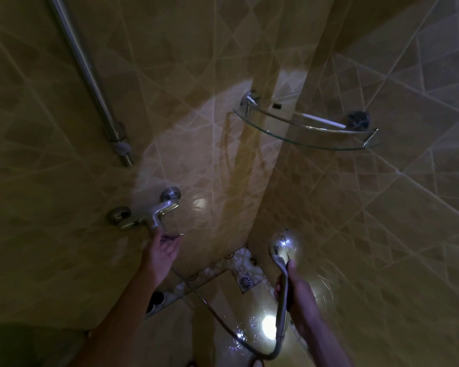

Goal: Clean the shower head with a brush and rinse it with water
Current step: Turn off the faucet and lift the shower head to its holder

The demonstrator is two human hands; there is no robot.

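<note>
Chrome catches the lamp glare on the shower head [284,243], held out over the floor drain [245,282] near the corner of the tiled stall. The right hand [298,295] is wrapped round its handle, thumb up along the stem, and the hose [217,311] loops away below toward the wall. The left hand [162,247] reaches up to the mixer tap [149,213], fingers loosely spread under the lever [158,222] — touching it or just short of it, which I cannot tell in this dim light. No brush is in view and no spray is visible, so this looks like the rinsing step about to start. Done well, it calls for lifting the lever gently, keeping the face pointed down at the drain — and a firm hold against the hose's kick.
</note>
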